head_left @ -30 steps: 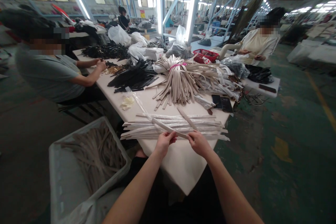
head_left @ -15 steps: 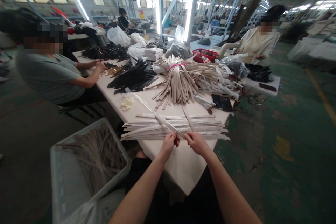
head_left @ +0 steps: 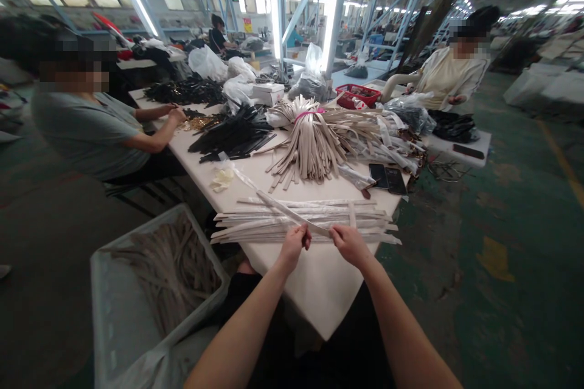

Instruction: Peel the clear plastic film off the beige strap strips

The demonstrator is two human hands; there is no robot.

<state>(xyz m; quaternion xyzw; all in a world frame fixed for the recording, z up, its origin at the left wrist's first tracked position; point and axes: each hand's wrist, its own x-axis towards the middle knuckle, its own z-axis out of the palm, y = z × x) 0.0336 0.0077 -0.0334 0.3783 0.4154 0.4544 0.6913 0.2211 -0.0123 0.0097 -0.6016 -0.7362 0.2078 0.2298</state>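
Note:
A long pale strip [head_left: 283, 209] runs from the table's left side down to my two hands. My left hand [head_left: 295, 245] is closed on it, fingers pinched. My right hand [head_left: 349, 243] grips the strip a little further right, near its end. Beneath and behind the hands lies a row of pale strips [head_left: 246, 219] with shiny film, set crosswise on the white table [head_left: 314, 285]. Beyond them stands a bundle of beige strips [head_left: 308, 146], tied with a pink band [head_left: 306, 114].
Black strips [head_left: 232, 134] and crumpled yellowish paper [head_left: 222, 180] lie at the left. Two dark phones [head_left: 387, 179] are at the right. A bin of strips [head_left: 159, 273] stands lower left. One person [head_left: 91, 127] sits left, another [head_left: 456, 73] at the right.
My right hand has moved slightly right along the strip, away from my left hand. The short end of strip beyond it now points differently, further right.

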